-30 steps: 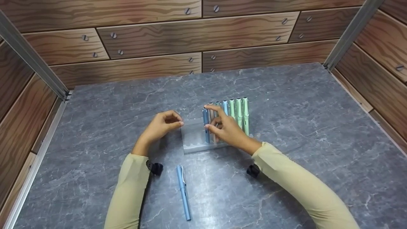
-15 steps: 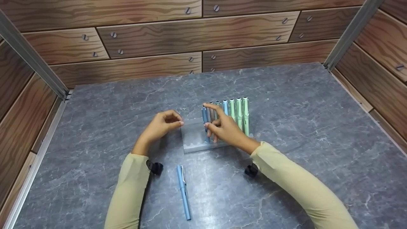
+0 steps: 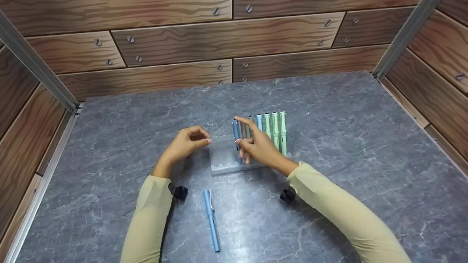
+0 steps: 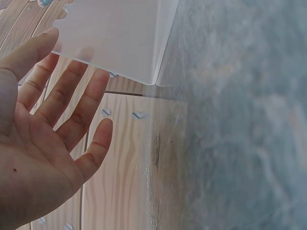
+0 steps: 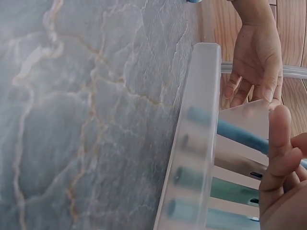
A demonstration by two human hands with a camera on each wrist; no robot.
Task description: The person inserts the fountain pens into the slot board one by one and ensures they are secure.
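A translucent pen rack (image 3: pixel 223 155) stands on the table, with several pens upright in its right part. My left hand (image 3: pixel 187 143) pinches the rack's upper left edge between thumb and fingertips; in the left wrist view the fingers show faintly through the panel (image 4: pixel 115 36). With thumb and fingers, my right hand (image 3: pixel 262 147) holds a dark blue pen (image 3: pixel 236 132), the leftmost one in the rack, its index fingertip near the pen's top. The right wrist view shows this pen's lower end (image 5: pixel 199 116) behind the rack's frosted front lip (image 5: pixel 204 72).
A lighter blue pen (image 3: pixel 211 223) with a metal clip lies on the grey marbled table in front of the rack. Right of the held pen stand brown, dark green (image 5: pixel 232 190), light blue (image 3: pixel 259 122) and light green (image 3: pixel 275 131) pens. Wood-patterned walls (image 3: pixel 175 47) enclose the table.
My right hand and the dark blue pen's top have shifted up slightly in the head view, and the right fingers have adjusted on the pen. The left hand stays on the rack's edge.
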